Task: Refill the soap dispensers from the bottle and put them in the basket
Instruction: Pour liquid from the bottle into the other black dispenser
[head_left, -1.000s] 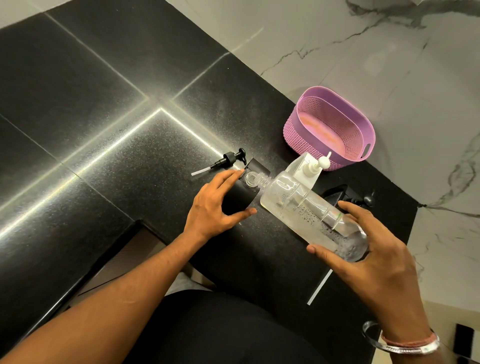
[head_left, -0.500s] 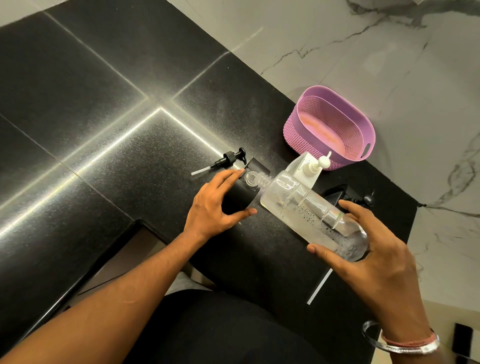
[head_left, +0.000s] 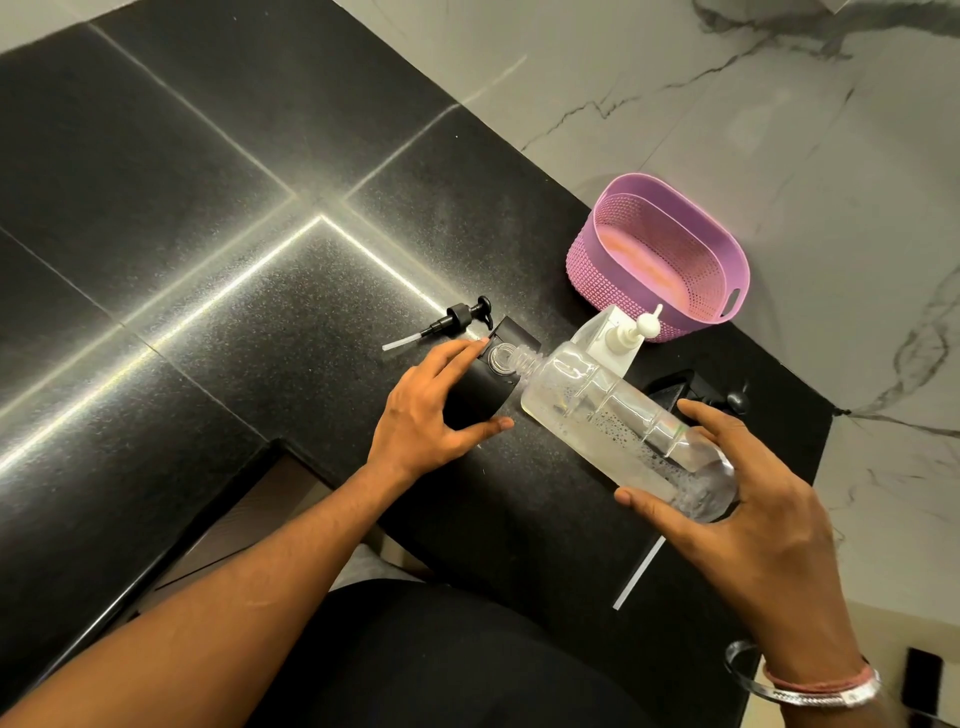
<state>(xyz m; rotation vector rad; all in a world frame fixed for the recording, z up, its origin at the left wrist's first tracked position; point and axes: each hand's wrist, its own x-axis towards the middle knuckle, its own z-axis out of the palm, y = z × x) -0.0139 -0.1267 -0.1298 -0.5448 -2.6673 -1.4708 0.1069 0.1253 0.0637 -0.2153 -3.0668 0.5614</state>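
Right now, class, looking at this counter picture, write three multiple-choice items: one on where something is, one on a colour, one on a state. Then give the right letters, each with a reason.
1. Where does the loose black pump head lie?
A. In the basket
B. On the black stone counter, beyond the left hand
C. Screwed onto the black dispenser

2. What colour is the perforated plastic basket?
A. Purple
B. Green
C. White

3. How is the clear plastic refill bottle held?
A. Upright, capped
C. Lying flat, untouched
B. Tilted, its open mouth at the open neck of the black soap dispenser

Answers: 1 B, it lies on the counter with its tube showing. 2 A, its rim and walls are purple. 3 B, the right hand grips its base while the left hand steadies the dispenser.
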